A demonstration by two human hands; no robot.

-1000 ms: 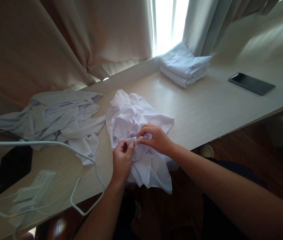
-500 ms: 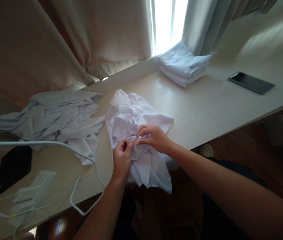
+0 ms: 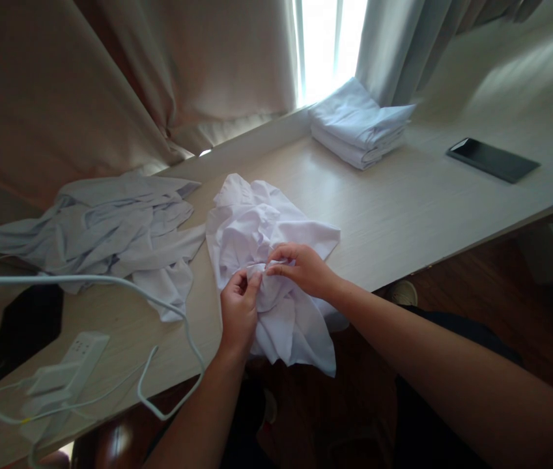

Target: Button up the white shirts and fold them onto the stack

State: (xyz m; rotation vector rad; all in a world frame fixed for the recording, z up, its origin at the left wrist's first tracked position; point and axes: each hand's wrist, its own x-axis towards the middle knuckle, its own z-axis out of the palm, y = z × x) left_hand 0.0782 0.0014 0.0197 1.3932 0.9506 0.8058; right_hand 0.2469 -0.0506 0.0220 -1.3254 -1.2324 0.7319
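A crumpled white shirt [image 3: 296, 319] lies in front of me on the pale desk, its lower part hanging over the front edge. My left hand [image 3: 240, 306] pinches a fold of it between thumb and fingers. Close beside it, my right hand [image 3: 300, 268] also pinches the cloth, with thumb and fingertips nearly together. What small detail sits between the fingertips is too fine to make out. To the left spreads a loose heap of white clothing [image 3: 110, 225], one sleeve-like end reaching toward the shirt.
Folded white clothes [image 3: 354, 127] are stacked at the back by the window. A dark phone [image 3: 494, 159] lies on the right of the desk [image 3: 403, 215]. At left are a black flat object [image 3: 25, 332], a power strip [image 3: 78, 355] and a white cable [image 3: 178, 306] looping over the edge.
My right fingers have shifted very slightly on the cloth, thumb a little higher. My left hand and the shirt have hardly moved.
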